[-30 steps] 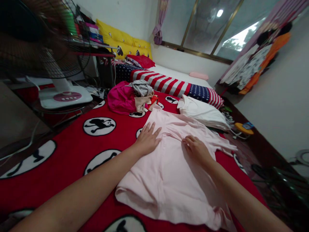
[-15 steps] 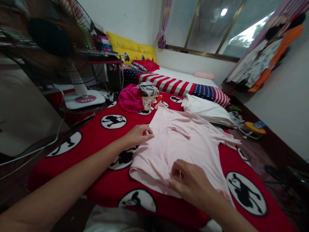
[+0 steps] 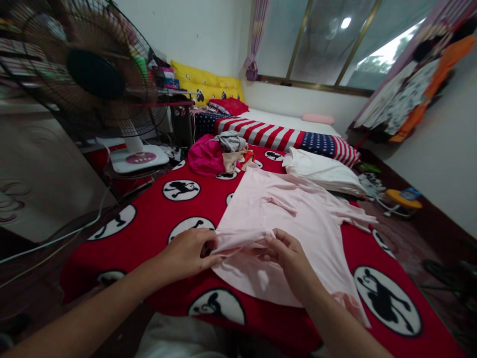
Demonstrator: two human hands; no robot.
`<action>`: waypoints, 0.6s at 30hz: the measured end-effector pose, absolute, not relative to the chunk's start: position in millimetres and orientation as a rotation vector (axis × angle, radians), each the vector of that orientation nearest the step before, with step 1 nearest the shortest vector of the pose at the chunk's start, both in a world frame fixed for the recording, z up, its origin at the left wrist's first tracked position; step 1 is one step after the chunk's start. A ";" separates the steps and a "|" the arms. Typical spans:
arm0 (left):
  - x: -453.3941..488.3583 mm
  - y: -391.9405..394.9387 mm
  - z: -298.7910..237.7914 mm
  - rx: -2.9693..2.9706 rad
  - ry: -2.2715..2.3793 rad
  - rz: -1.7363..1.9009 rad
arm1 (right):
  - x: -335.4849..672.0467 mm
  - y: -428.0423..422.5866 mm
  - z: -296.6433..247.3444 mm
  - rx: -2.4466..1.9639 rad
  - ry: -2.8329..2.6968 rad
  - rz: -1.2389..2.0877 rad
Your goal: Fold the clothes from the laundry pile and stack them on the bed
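A pale pink shirt (image 3: pixel 309 219) lies spread on the red blanket (image 3: pixel 156 219), its left side partly folded inward over the body. My left hand (image 3: pixel 197 247) pinches the shirt's left edge near the hem. My right hand (image 3: pixel 285 248) grips a raised fold of the same cloth near the shirt's lower middle. Between the two hands the fabric is lifted into a ridge, and the hem below it rests on the blanket. One sleeve lies across the upper middle, and the other stretches out to the right.
A crumpled pile of magenta and grey clothes (image 3: pixel 208 155) sits at the blanket's far left. Folded white clothes (image 3: pixel 322 171) lie at the far right. An electric fan (image 3: pixel 95 74) stands on the left. Beyond is a bed with a striped cover (image 3: pixel 257 130).
Both hands have closed on the pink shirt. The left hand came down toward the hem, the right moved up a little, and the cloth between them is now raised in a fold.
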State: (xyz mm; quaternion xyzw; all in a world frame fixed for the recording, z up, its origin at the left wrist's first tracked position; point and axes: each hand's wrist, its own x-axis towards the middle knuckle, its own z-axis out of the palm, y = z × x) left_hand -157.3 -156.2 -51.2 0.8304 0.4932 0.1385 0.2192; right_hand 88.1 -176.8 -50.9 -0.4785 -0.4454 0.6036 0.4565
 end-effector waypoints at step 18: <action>-151.0 -178.7 -36.5 2.576 1.310 0.673 | 81.6 -192.5 -40.3 -1.026 -0.797 1.733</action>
